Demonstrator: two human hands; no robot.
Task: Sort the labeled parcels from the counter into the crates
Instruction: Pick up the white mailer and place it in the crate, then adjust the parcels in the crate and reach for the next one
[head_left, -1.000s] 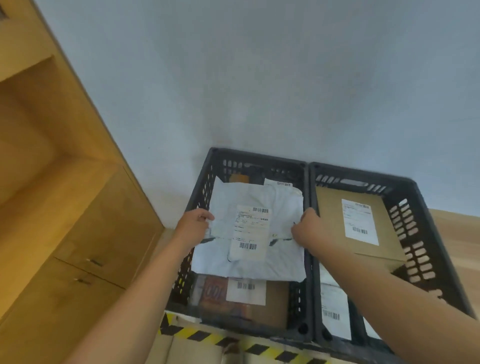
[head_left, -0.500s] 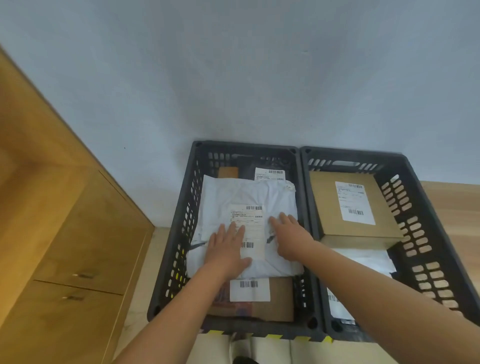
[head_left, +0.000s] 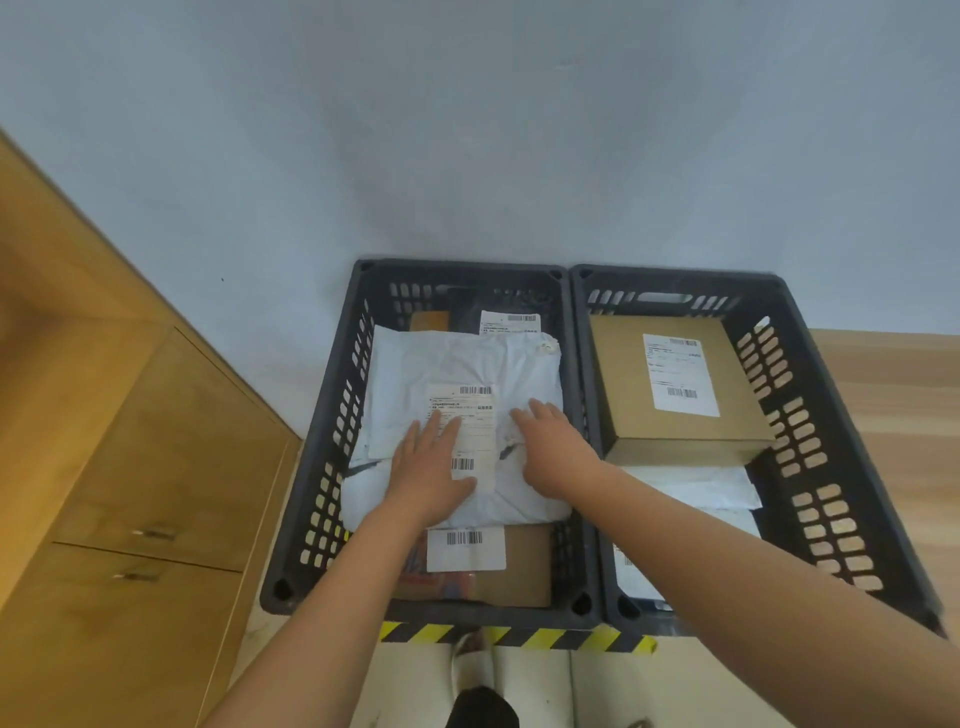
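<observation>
pressing flat with both palms: left hand (head_left: 428, 478) and right hand (head_left: 553, 449), fingers spread, on the white poly mailer (head_left: 457, 358) lying atop other parcels inside the left crate (head_left: 332, 415).

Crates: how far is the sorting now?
Done: labeled parcels lie in both crates, such as the cardboard box in the right crate. In hand: left hand and right hand press flat on the white mailer in the left crate. Left: counter out of view, cannot tell.

L hand (head_left: 428, 475) flat, R hand (head_left: 553, 451) flat, arms extended
</observation>
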